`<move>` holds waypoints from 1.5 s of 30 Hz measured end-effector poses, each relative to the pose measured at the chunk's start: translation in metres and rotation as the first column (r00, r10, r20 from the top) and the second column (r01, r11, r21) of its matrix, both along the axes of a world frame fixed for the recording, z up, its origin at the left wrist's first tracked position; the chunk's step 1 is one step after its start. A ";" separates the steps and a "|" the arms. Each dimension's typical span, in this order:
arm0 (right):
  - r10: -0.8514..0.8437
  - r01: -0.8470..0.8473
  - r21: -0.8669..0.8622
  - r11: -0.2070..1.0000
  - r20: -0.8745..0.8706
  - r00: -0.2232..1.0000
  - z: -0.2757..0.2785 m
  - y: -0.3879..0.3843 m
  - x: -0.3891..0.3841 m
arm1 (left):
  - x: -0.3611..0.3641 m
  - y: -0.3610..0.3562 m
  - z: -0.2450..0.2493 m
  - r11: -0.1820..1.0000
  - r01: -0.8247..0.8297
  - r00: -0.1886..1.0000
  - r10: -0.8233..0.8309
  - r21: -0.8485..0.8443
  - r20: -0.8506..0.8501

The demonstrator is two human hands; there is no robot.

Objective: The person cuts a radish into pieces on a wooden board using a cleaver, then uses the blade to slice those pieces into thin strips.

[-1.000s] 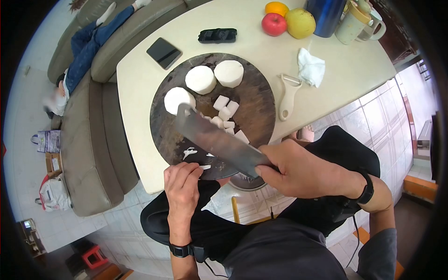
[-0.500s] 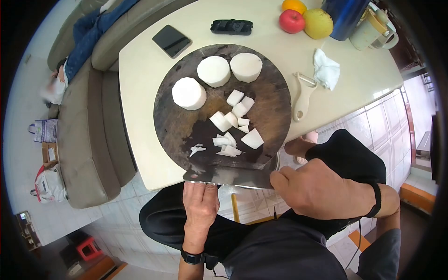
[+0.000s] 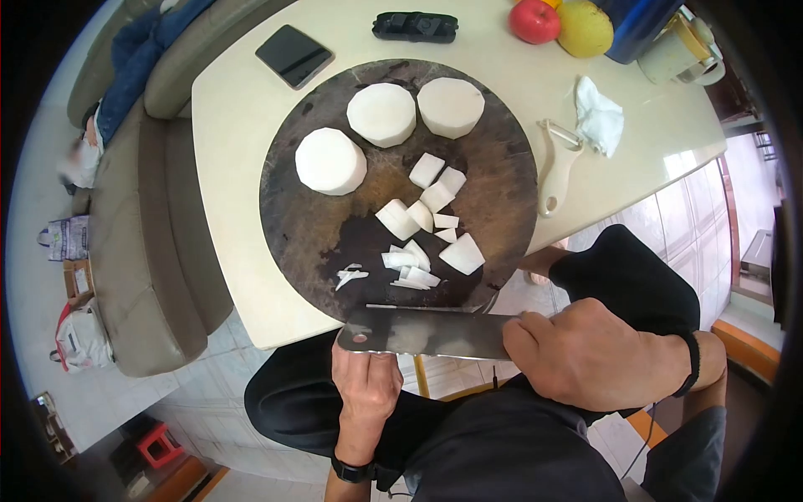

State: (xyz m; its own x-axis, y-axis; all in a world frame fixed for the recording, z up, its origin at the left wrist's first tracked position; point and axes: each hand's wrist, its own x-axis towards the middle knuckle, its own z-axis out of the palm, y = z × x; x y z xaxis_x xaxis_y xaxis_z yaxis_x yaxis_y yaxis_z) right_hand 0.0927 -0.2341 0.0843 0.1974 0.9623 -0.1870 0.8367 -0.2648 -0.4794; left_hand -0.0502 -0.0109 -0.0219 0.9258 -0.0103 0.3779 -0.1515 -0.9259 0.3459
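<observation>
My right hand (image 3: 577, 351) is closed around the handle end of a cleaver (image 3: 435, 332), whose broad blade lies across the near edge of the round dark chopping board (image 3: 493, 201). Beneath the blade's left end is my left hand (image 3: 366, 381), its fingertips hidden by the metal; what it holds, if anything, cannot be made out. Three thick white rounds, one of them a left round (image 3: 331, 161), stand at the board's far side. Several white chunks (image 3: 397, 219) and thin slices (image 3: 416, 278) lie nearer, with small slivers (image 3: 350, 275) to their left.
A phone (image 3: 294, 56) and a black case (image 3: 415, 27) lie beyond the board. To the right are a peeler (image 3: 559, 171), a white cloth (image 3: 599, 117), a red apple (image 3: 535, 21), yellow fruit and a jug. A person's legs (image 3: 142, 58) rest on the sofa at left.
The cleaver and both hands have shifted slightly down in the view. The board and table look a little larger. The pieces keep their arrangement.
</observation>
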 end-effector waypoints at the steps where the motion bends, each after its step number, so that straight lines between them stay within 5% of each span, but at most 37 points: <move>1: 0.002 -0.002 -0.003 1.000 -0.005 1.000 0.000 0.001 0.001 | -0.001 0.000 0.000 1.000 -0.004 1.000 0.004 0.004 -0.009; 13: 0.024 -0.024 0.010 1.000 0.016 1.000 -0.009 0.027 -0.001 | -0.002 -0.001 -0.006 1.000 -0.011 1.000 0.010 0.024 0.027; 16: -0.054 0.063 0.092 0.994 -0.104 0.993 -0.014 0.019 0.000 | -0.004 -0.001 -0.006 1.000 -0.025 0.999 0.025 0.000 0.028; 34: -0.019 0.021 -0.028 0.999 0.064 0.998 -0.011 0.022 -0.009 | -0.005 -0.002 -0.008 1.000 -0.011 1.000 0.010 0.028 0.029; 37: -0.070 0.072 0.065 0.995 -0.042 0.997 -0.014 0.017 -0.005 | -0.005 -0.002 -0.007 1.000 -0.015 0.999 0.015 0.010 0.040; 45: -0.040 0.039 -0.013 0.999 -0.058 0.998 -0.004 0.007 0.004 | -0.002 -0.001 -0.005 1.000 0.006 0.998 -0.007 0.009 0.056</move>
